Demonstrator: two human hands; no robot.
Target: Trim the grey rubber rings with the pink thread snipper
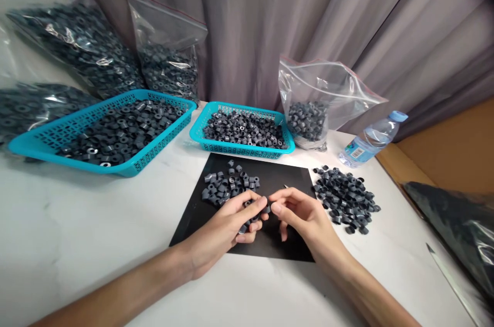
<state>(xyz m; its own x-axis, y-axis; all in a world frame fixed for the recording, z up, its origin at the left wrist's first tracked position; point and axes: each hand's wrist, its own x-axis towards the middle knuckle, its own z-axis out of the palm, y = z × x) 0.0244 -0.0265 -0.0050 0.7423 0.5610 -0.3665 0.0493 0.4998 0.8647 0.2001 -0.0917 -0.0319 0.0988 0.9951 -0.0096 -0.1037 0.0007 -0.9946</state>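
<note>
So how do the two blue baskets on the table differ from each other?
The left basket is larger and longer, set at an angle, while the middle basket is smaller and sits roughly square to the black mat. The left basket's dark rings lie in a shallow layer with bare wall showing; the middle basket's rings are heaped near its rim. Both are turquoise mesh plastic holding the same dark grey rings.

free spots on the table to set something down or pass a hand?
Bare table: wide patch left of the black mat, below the big basket; also the near edge right of the right hand. Crowded: the mat's ring cluster, the loose pile, and the back row by the small basket.
</note>
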